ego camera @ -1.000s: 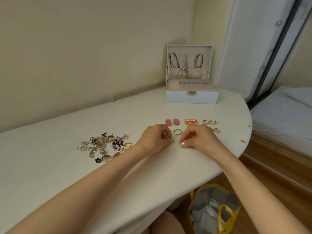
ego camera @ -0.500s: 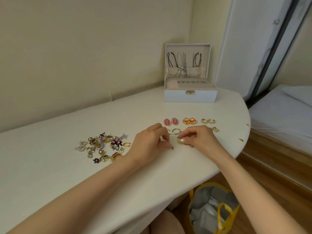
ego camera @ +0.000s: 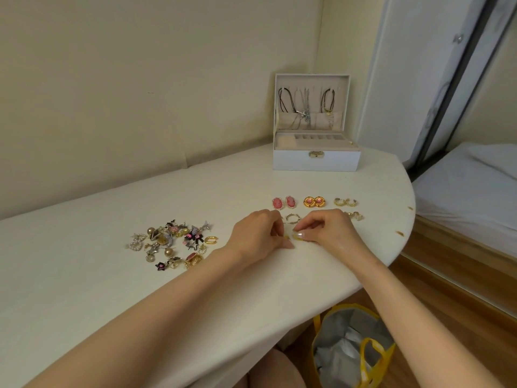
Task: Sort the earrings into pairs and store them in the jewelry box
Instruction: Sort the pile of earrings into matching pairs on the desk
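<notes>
One small gold earring (ego camera: 296, 237), low over the bench (ego camera: 140, 289) near its front edge, between the two hands. Too small to tell whether it is one piece or two, or how its long axis lies.

- Grip: right hand (ego camera: 327, 231) comes in from the right, fingers curled, thumb and forefinger tips pinching the gold piece. Left hand (ego camera: 256, 233) comes in from the left, fingers curled likewise, tips closed on the same spot. Both hands are equally near, knuckles up, wrists low over the bench.
- Just beyond the fingertips: one thin hoop (ego camera: 293, 218), lying flat, apart from both hands.
- Sorted row, further back, left to right: pink oval pair (ego camera: 283, 203); round gold pair (ego camera: 314, 202); gold hoop pair (ego camera: 345, 202). One more gold pair (ego camera: 355, 216) lies half hidden behind the right hand.
- Unsorted heap (ego camera: 173, 242): well to the left, on the left hand's side.
- Jewelry box (ego camera: 316, 161): at the far end of the bench, straight beyond the sorted row, lid upright, tray open, no earrings seen in it.

Judgement: pairing is underway and storing not begun. The piece likely goes forward to the row, the right hand better placed.
</notes>
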Action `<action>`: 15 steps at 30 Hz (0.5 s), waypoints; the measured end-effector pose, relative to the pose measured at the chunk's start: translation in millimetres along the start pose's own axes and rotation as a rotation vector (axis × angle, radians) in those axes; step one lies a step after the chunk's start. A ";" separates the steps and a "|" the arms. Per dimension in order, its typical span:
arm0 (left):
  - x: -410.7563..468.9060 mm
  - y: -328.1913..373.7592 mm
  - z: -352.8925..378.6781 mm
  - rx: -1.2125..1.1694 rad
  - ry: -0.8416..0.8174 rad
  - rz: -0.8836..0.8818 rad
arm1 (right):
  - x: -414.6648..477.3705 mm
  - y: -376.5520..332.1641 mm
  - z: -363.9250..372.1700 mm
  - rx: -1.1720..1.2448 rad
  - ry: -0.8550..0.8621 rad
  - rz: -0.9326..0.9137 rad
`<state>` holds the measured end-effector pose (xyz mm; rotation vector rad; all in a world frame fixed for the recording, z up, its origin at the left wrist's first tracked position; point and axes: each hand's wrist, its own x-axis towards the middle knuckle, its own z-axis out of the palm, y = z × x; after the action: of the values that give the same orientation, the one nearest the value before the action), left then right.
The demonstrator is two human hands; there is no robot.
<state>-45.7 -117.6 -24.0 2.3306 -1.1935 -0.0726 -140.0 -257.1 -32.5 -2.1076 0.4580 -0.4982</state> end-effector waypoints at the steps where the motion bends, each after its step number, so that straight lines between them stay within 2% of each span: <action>1: 1.5 0.5 0.7 -0.003 0.003 -0.029 | 0.2 0.1 0.6 -0.022 0.006 -0.003; 6: 4.3 0.5 3.1 -0.068 0.002 -0.122 | 0.5 0.1 1.6 -0.065 0.016 -0.019; 15: 0.0 -7.1 -2.0 -0.122 -0.011 -0.060 | -0.4 -0.5 6.1 -0.130 0.040 -0.037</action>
<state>-39.9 -113.4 -25.6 2.2613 -1.0930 -0.1744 -137.1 -252.5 -35.3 -2.2377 0.4862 -0.5452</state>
